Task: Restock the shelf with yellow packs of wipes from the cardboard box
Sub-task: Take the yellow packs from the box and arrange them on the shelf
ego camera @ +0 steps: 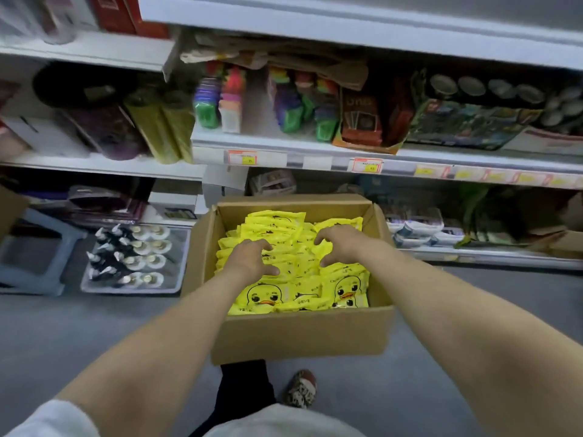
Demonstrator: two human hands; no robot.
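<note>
An open cardboard box [299, 335] stands on the floor in front of the shelves, filled with several yellow packs of wipes [268, 298] printed with a duck face. My left hand [249, 258] reaches into the box's left half, its bent fingers resting on top of the packs. My right hand [342, 244] is over the right half, fingers spread and curved down onto the packs. Neither hand has a pack lifted. The store shelf [315, 152] rises just behind the box.
The middle shelf holds colourful packets [296, 105] and card boxes [362, 121]. On the floor to the left are a tray of small bottles [132, 260] and a blue-grey stool [41, 253]. My shoe [301, 389] is in front of the box on grey floor.
</note>
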